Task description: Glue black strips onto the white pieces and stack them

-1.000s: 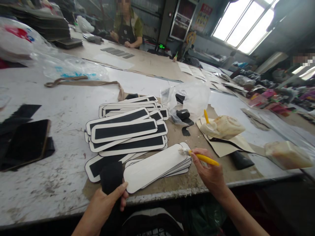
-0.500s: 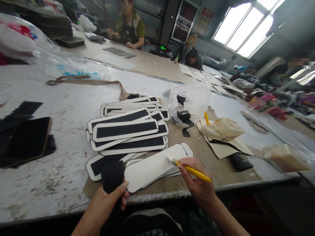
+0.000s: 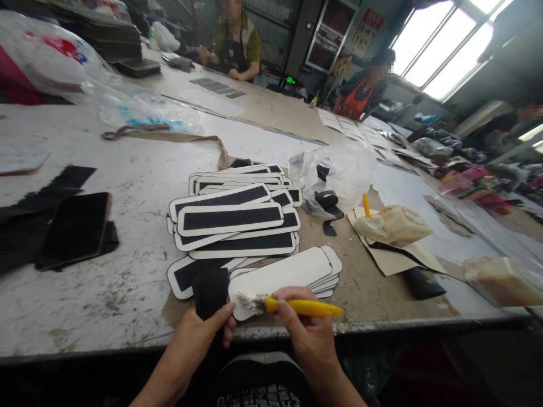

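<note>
My right hand (image 3: 303, 319) grips a brush by its yellow handle (image 3: 314, 307). Its whitish bristles (image 3: 250, 301) rest on the near left end of a plain white rounded panel (image 3: 284, 274). That panel lies on top of a small fanned stack of similar ones. Closed around a black strip (image 3: 211, 291), which looks like fabric, my left hand (image 3: 203, 333) has its thumb at the panel's left corner. Behind lies a pile of white panels with black rectangular centres (image 3: 231, 217).
At right, a stained container (image 3: 399, 225) with a yellow handle in it stands on cream sheets. A clear plastic bag (image 3: 348, 175) sits behind. A phone (image 3: 78, 226) lies at left on black cloth. Two co-workers (image 3: 235, 48) are across the table.
My right hand has swept the brush left and toward me, from the panel's right part to its left end. My left hand keeps its hold. A person at the back has straightened up.
</note>
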Tool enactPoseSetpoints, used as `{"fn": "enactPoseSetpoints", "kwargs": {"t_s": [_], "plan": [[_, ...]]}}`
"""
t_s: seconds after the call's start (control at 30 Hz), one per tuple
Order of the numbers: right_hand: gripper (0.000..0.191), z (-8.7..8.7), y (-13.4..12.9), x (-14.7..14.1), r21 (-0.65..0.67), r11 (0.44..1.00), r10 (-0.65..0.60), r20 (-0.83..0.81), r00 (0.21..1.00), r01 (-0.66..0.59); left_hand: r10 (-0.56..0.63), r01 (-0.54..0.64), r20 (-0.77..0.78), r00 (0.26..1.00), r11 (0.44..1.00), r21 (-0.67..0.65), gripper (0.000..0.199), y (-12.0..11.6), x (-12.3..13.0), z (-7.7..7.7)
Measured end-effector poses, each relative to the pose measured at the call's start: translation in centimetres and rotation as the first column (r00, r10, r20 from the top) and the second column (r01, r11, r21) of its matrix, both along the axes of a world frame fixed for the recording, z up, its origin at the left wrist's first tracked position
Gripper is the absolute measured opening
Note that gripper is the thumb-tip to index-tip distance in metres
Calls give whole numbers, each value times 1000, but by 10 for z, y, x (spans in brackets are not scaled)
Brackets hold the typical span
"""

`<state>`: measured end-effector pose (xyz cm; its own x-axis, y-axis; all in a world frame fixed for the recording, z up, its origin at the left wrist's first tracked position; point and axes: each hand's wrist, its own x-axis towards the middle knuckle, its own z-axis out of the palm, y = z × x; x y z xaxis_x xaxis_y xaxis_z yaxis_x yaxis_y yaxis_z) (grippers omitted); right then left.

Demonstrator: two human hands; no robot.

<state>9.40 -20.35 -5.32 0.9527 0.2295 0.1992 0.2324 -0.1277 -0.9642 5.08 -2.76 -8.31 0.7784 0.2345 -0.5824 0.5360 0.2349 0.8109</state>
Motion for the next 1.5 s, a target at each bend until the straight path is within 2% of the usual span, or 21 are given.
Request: {"fn": "enactPoseSetpoints", "kwargs": {"t_s": [0.07,0.13,0.23,0.3,0.37,0.43,0.5,0.6,0.67,0.77,0.9,1.03,1.17,1.23,1.3,1.37,1.43,1.5], "plan": [[10,2,-6,5,80,993,-72,-198,978,89,27,-26,19,999,999,-35,44,0,0,4],[19,5,-15,14,158,972,-115,-325,939,174,51,-49,25,998,997,-67,45,1,-1,6],[23,12,-26,27,249,927,-176,-376,910,282,88,-88,9,996,994,-63,48,5,-5,6],[25,19,-30,33,270,913,-202,-349,915,304,118,-118,26,993,993,-10,48,7,-10,7],[29,28,-29,35,266,930,-159,-326,932,252,157,-159,74,985,987,17,43,8,-16,11],[32,36,-23,33,212,968,-53,-343,938,132,172,-169,113,979,985,-40,38,6,-22,20],[34,41,-12,28,100,994,70,-403,912,-32,137,-116,131,982,981,-158,36,2,-26,32],[37,39,13,18,-10,963,228,-505,832,-270,35,7,162,986,969,-247,37,-8,-30,47],[37,34,27,11,59,930,329,-571,752,-363,-37,80,193,981,972,-220,42,-16,-30,53],[37,28,37,5,197,899,423,-618,663,-390,-51,93,213,976,978,-189,46,-23,-30,56],[41,36,32,4,128,927,358,-581,731,-353,-9,52,221,975,980,-192,41,-25,-33,54],[50,45,31,1,94,961,264,-576,774,-258,55,-23,183,982,984,-175,40,-30,-33,51],[50,36,28,-4,114,988,150,-617,773,-101,163,-124,191,968,971,-203,41,-45,-30,45],[47,28,19,-2,89,996,61,-578,814,-12,170,-125,185,968,964,-235,46,-53,-29,41],[43,23,6,4,86,991,-41,-513,857,99,136,-90,157,978,958,-271,49,-59,-32,36],[40,25,-11,14,141,969,-106,-506,856,203,62,-16,159,985,961,-276,45,-62,-38,32],[39,34,-31,25,209,945,-103,-537,837,250,-33,78,188,982,968,-236,42,-58,-47,29],[37,47,-53,36,251,941,-64,-528,847,228,-116,153,189,975,968,-200,43,-50,-55,26]]}}
